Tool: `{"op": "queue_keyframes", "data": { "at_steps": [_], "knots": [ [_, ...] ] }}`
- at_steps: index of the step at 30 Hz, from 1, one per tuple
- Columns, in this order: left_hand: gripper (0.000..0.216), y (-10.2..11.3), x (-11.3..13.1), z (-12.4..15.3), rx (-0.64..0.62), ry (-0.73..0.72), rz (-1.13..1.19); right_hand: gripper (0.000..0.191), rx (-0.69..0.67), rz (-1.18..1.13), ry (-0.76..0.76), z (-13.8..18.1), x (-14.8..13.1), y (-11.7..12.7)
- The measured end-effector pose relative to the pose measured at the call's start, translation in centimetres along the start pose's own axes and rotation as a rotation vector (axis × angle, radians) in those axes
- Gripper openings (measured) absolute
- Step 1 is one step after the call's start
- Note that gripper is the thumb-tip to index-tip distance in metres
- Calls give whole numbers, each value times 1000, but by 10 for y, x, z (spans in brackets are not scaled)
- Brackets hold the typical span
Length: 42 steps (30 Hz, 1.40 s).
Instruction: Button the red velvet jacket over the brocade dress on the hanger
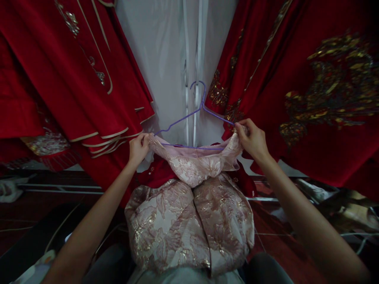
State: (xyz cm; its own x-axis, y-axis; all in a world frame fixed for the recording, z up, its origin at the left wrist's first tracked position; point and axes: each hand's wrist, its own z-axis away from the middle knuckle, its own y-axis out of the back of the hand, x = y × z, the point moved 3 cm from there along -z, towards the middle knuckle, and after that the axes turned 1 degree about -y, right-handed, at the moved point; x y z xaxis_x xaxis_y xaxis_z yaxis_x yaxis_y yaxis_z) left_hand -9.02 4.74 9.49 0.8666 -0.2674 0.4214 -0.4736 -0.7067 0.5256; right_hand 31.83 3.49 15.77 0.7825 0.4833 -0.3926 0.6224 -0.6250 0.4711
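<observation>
A pink and gold brocade dress [166, 225] lies bunched over my lap, with its neckline raised in front of me. A purple wire hanger [185, 117] sits within that neckline, its hook pointing up. My left hand [139, 149] pinches the dress at the left end of the hanger. At the right end, my right hand [251, 138] is closed on the other top corner, thumb and fingers pressed together. The fabric stretches between both hands, showing its pale pink lining. Dark red cloth [156, 171] with small ornaments shows behind the dress.
Red garments with pale trim [97, 98] hang at the left. More red garments with gold embroidery [328, 86] hang at the right. White metal uprights [191, 59] stand between them, before a pale backdrop. Cables [63, 227] and bags [349, 213] lie around the dark red floor.
</observation>
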Motion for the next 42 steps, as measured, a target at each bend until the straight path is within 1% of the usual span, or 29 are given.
{"op": "queue_keyframes", "data": {
  "at_steps": [2, 5, 7, 8, 9, 10, 11, 13, 14, 15, 16, 17, 18, 19, 20, 22, 23, 25, 26, 27, 29, 31, 32, 34, 36, 40, 42],
  "knots": [
    [33, 0, 24, -14, -20, -94, 20, 27, -12, 13, -2, 0, 0, 0],
    [30, -4, 59, -31, -104, -236, 71, 27, -11, 42, -7, 0, 1, 0],
    [30, -9, 71, -37, -198, -277, 168, 27, -11, 52, -3, -1, 2, 0],
    [30, -11, 71, -38, -239, -275, 232, 27, -13, 52, -1, -1, 3, 0],
    [30, -12, 67, -37, -252, -250, 300, 27, -17, 49, 0, -1, 3, 0],
    [29, -13, 59, -34, -230, -199, 363, 28, -21, 42, -2, -2, 4, 0],
    [28, -13, 47, -29, -189, -128, 411, 28, -25, 35, -5, -2, 4, 0],
    [26, -15, 17, -9, -72, 70, 440, 29, -27, 23, -14, -2, 5, -1],
    [24, -18, 3, 6, -108, 156, 406, 30, -26, 19, -18, -2, 5, -1],
    [23, -24, -10, 22, -215, 206, 365, 31, -26, 16, -19, -2, 5, -2],
    [28, -29, -19, 38, -365, 176, 319, 31, -28, 13, -20, -2, 5, -2],
    [35, -34, -26, 53, -496, 105, 269, 32, -29, 11, -20, -2, 5, -2],
    [40, -37, -32, 65, -577, 26, 224, 32, -29, 10, -21, -2, 5, -2],
    [36, -39, -37, 73, -605, -13, 190, 33, -31, 10, -21, -2, 5, -2],
    [30, -40, -42, 76, -621, -26, 178, 33, -31, 9, -21, -2, 5, -1],
    [28, -41, -49, 66, -596, 35, 212, 33, -31, 8, -23, -2, 5, -1],
    [31, -41, -51, 54, -575, 99, 249, 33, -34, 5, -26, -2, 5, -1],
    [33, -39, -49, 21, -498, 231, 317, 32, -39, 0, -33, -3, 6, -1],
    [32, -37, -45, 2, -456, 306, 334, 32, -42, -2, -37, -3, 6, -1],
    [31, -33, -37, -18, -399, 333, 344, 31, -41, -4, -40, -3, 5, -1],
    [29, -23, -14, -55, -264, 313, 263, 30, -39, -5, -41, -3, 4, 1],
    [27, -14, 16, -80, -223, 293, 214, 29, -33, 0, -37, -2, 0, 6],
    [25, -9, 31, -88, -215, 270, 171, 30, -30, 6, -35, -2, -3, 8],
    [24, -1, 62, -91, -237, 114, -107, 30, -28, 23, -30, -1, -8, 15],
    [21, 6, 86, -81, -251, 66, -157, 30, -44, 34, -23, 0, -14, 21],
    [17, 11, 124, -51, -324, -70, -95, 30, -91, 43, -7, 0, -24, 29],
    [19, 11, 138, -40, -364, -111, 13, 31, -104, 45, 2, 0, -28, 33]
  ]
}}
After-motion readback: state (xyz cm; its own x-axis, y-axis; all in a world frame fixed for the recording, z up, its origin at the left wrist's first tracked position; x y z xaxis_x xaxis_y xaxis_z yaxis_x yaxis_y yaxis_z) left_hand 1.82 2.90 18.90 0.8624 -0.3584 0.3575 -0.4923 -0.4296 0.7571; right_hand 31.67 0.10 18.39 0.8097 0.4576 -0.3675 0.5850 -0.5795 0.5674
